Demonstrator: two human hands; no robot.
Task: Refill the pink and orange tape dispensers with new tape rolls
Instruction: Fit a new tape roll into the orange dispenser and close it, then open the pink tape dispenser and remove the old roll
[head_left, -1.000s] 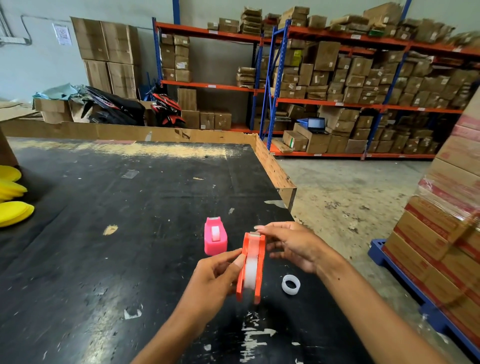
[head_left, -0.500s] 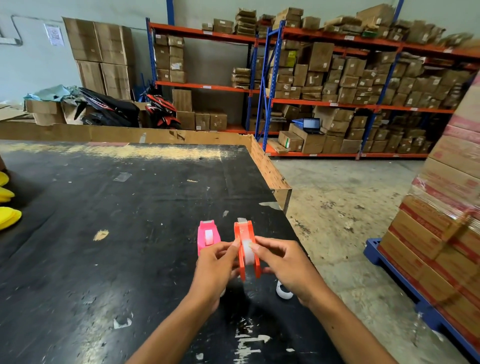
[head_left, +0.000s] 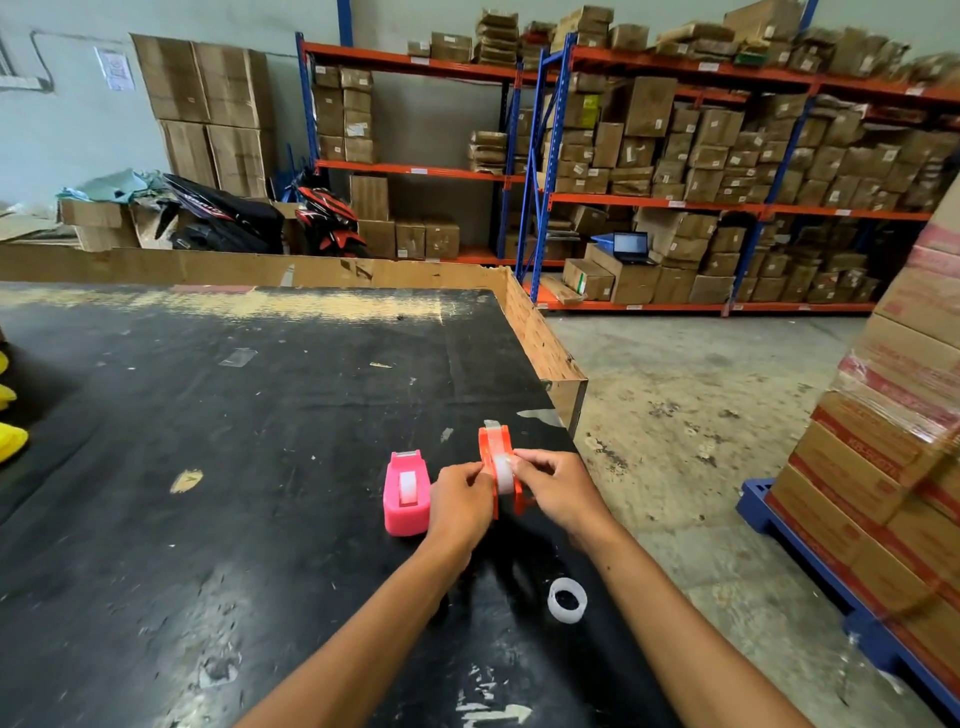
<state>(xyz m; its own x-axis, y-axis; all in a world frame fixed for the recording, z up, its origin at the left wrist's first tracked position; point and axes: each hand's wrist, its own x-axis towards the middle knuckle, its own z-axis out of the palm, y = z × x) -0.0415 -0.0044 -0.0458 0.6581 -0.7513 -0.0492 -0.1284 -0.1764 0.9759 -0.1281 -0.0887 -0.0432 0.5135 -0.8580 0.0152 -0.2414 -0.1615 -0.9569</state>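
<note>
The orange tape dispenser (head_left: 495, 449) stands on edge on the black table (head_left: 208, 467), a clear tape roll seated between its sides. My left hand (head_left: 460, 501) grips its left side and my right hand (head_left: 553, 486) pinches its right side at the roll. The pink tape dispenser (head_left: 406, 493) stands just to the left, touching nothing, with tape showing in its slot. A white empty tape core (head_left: 567, 600) lies on the table under my right forearm.
The table's right edge and its cardboard rim (head_left: 540, 338) run close to the dispensers. Yellow objects (head_left: 10, 439) sit at the far left edge. A pallet of stacked boxes (head_left: 893, 467) stands on the floor to the right. Shelving with cartons fills the back.
The orange dispenser went from being held up near me to standing farther out on the table beside the pink one. My right hand moved from its far end onto its side.
</note>
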